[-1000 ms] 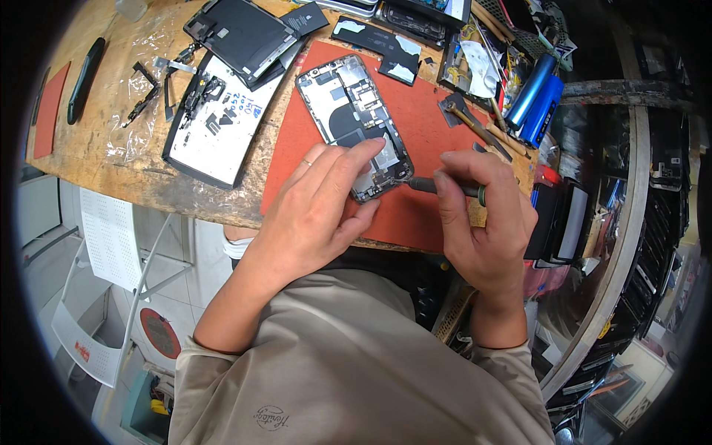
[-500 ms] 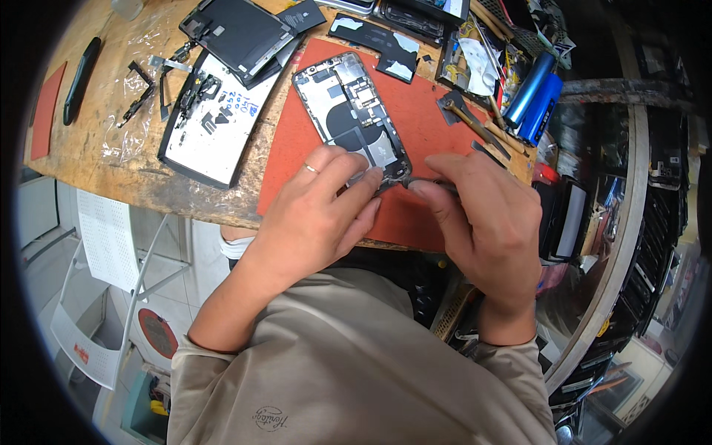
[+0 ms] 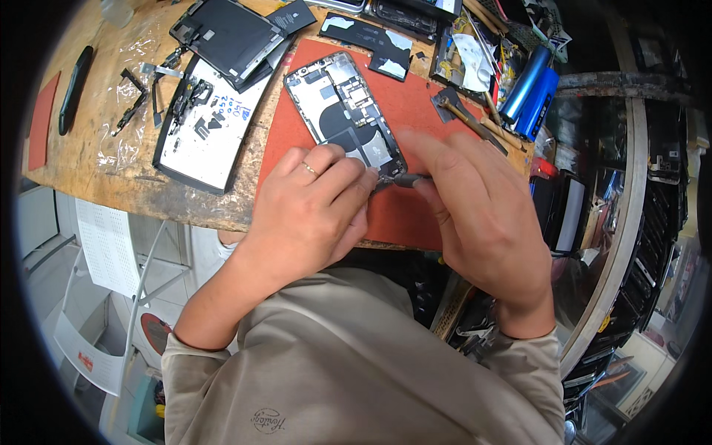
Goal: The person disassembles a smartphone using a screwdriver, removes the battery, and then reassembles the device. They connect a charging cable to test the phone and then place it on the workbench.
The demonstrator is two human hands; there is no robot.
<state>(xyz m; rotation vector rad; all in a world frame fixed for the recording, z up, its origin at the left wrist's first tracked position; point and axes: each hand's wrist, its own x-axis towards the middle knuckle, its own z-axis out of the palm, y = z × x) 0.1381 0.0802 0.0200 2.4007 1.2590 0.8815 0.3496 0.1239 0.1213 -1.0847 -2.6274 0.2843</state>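
An opened phone housing [image 3: 339, 100] lies tilted on a red mat [image 3: 282, 130], its circuit board and inner parts exposed. My left hand [image 3: 315, 200] grips the lower end of the phone, fingers bent and pressed on it, a ring on one finger. At the phone's lower right corner a dark screwdriver [image 3: 406, 179] meets the parts, held in my right hand [image 3: 486, 222], whose fingers curl round it and hide most of its handle. The tip is too small to make out.
Around the mat are a dark battery piece [image 3: 367, 37], a white board with small parts [image 3: 204, 148], a dark panel [image 3: 222, 37], a black phone [image 3: 74, 89], two blue cylinders [image 3: 530, 104] and assorted tools [image 3: 475, 122]. A white folding chair [image 3: 111, 237] stands at the left.
My right hand has shifted right and down, its fingers now covering more of the screwdriver. My left hand's fingers have curled lower on the phone, which appears slightly further left in view.
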